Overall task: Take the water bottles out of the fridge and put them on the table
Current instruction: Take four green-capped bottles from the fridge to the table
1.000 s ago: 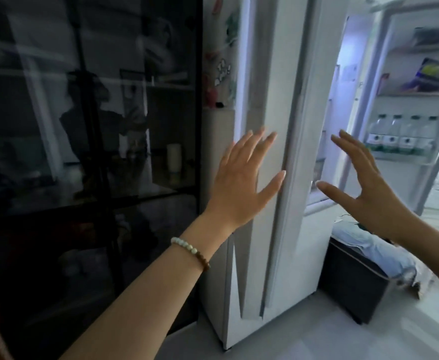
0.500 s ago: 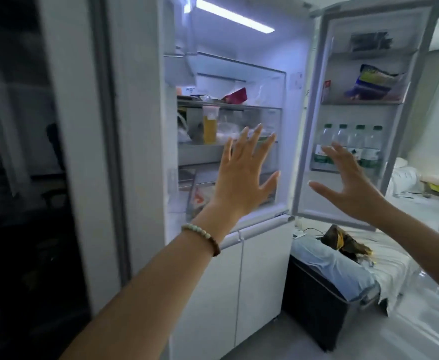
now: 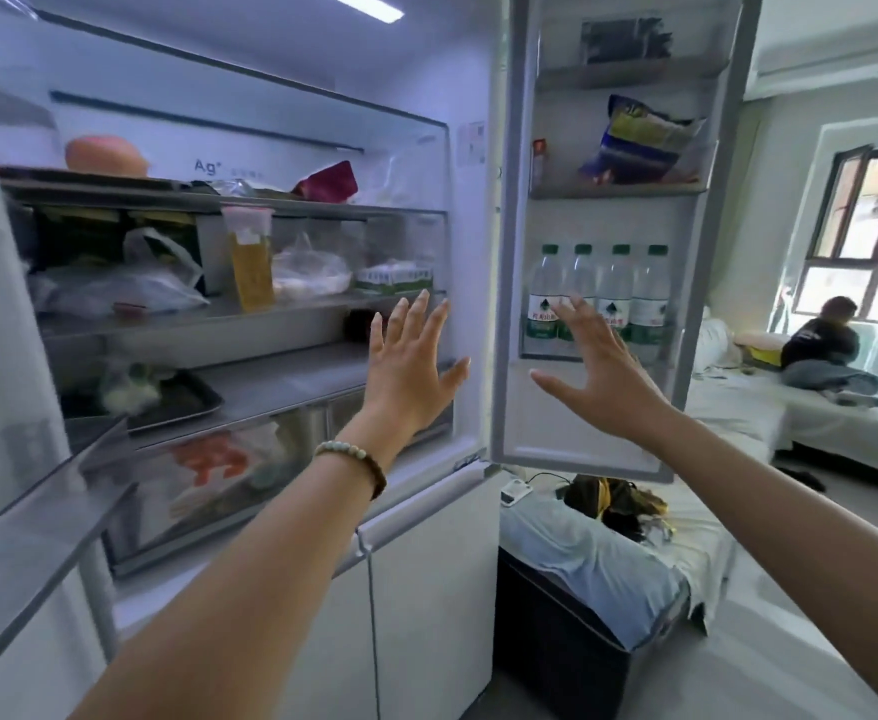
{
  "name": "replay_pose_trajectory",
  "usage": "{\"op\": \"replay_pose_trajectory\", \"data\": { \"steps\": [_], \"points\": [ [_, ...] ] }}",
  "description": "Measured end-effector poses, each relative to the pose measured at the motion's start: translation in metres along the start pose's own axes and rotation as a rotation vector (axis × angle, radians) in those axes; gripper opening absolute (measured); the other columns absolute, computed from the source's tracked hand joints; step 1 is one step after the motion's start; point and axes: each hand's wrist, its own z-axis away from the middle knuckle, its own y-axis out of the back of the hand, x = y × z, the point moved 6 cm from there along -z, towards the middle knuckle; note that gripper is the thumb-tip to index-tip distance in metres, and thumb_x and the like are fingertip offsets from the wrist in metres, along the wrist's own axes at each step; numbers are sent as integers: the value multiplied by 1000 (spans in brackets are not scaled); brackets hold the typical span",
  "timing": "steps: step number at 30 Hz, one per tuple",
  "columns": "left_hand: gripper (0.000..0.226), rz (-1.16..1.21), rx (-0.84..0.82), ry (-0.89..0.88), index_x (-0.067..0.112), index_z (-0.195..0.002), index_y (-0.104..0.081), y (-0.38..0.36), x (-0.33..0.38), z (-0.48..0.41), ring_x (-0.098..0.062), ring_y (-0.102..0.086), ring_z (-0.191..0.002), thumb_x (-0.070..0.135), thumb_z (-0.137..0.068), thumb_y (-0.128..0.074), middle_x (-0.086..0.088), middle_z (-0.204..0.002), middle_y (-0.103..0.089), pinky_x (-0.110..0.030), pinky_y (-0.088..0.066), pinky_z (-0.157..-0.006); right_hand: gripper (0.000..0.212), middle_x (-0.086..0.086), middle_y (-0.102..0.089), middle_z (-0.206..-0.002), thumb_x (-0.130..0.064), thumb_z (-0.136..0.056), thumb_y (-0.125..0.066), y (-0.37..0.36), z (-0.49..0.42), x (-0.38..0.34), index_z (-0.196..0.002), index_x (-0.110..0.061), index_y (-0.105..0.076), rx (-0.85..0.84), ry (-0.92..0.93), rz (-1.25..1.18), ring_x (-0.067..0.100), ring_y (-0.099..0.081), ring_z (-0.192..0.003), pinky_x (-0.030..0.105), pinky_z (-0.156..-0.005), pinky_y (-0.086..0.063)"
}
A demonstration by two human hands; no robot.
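Note:
Several clear water bottles [image 3: 647, 298] with green caps and green-red labels stand in a row on the lower shelf of the open right fridge door [image 3: 582, 439]. My right hand [image 3: 600, 376] is raised just in front of them, fingers spread, holding nothing; its fingertips overlap the second bottle. My left hand [image 3: 410, 366], with a bead bracelet on the wrist, is spread open before the fridge's inner shelves [image 3: 249, 309]. The table is not in view.
The fridge interior holds bags, a yellow-filled container [image 3: 250, 262], a tray and a drawer. A dark box with a cloth cover [image 3: 582, 605] stands below the open door. A person [image 3: 824, 350] sits on a white-covered sofa at the right, near a window.
The view has swung right and closer: from the closed fridge front to the open interior and door shelf. Both hands stayed spread, and the right hand now reaches up to the bottles.

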Motion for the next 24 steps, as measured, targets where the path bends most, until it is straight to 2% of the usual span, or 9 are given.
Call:
{"op": "replay_pose_trajectory", "data": {
  "steps": [4, 7, 9, 13, 19, 21, 24],
  "points": [
    [68, 82, -15, -45, 26, -150, -9, -57, 4, -64, -22, -1, -147, 50, -94, -39, -3, -160, -6, -41, 3, -119, 78, -7, -3, -160, -49, -85, -56, -12, -39, 54, -148, -32, -14, 20, -65, 18, 15, -6, -146, 46, -115, -15],
    [67, 208, -10, -43, 26, -149, -12, -92, 7, -106, -21, -4, -147, 50, -94, -41, -2, -159, -9, -38, -1, -119, 78, -8, -2, -160, -47, -85, -58, -17, -66, 95, -148, -33, -13, 61, -123, -43, 5, -1, -142, 34, -111, -10],
    [67, 298, -21, -45, 26, -149, -13, -115, 11, -132, -20, -6, -147, 49, -94, -42, -2, -159, -10, -35, -1, -119, 79, -6, -3, -160, -47, -86, -58, -23, -83, 121, -149, -32, -13, 61, -143, -39, 9, -1, -145, 30, -108, -9],
    [71, 373, -57, -69, 24, -150, -11, -161, 24, -178, -17, -7, -146, 53, -93, -41, 0, -160, -8, -29, -1, -116, 79, -5, -6, -160, -44, -85, -60, -35, -116, 173, -148, -29, -16, 84, -172, -74, 10, -5, -146, 31, -113, -10],
    [78, 498, -45, 0, 24, -150, -10, -221, 36, -246, -19, -13, -145, 54, -89, -48, 2, -159, -13, -39, -14, -118, 84, -4, -5, -160, -46, -83, -61, -52, -180, 243, -149, -25, -13, 50, -160, -88, 14, -9, -145, 28, -108, -11],
    [80, 570, -37, 40, 24, -150, -10, -238, 41, -269, -19, -15, -145, 55, -88, -50, 2, -158, -15, -40, -18, -117, 85, -4, -4, -160, -47, -83, -61, -54, -204, 262, -149, -23, -13, 53, -166, -131, 12, -8, -145, 30, -112, -11],
    [79, 635, -18, 82, 24, -150, -12, -257, 50, -302, -17, -18, -144, 55, -88, -50, 2, -157, -17, -36, -20, -113, 87, -4, -9, -159, -50, -81, -61, -58, -239, 283, -149, -24, -13, 69, -171, -192, 15, -14, -145, 38, -115, -20]
  ]
}}
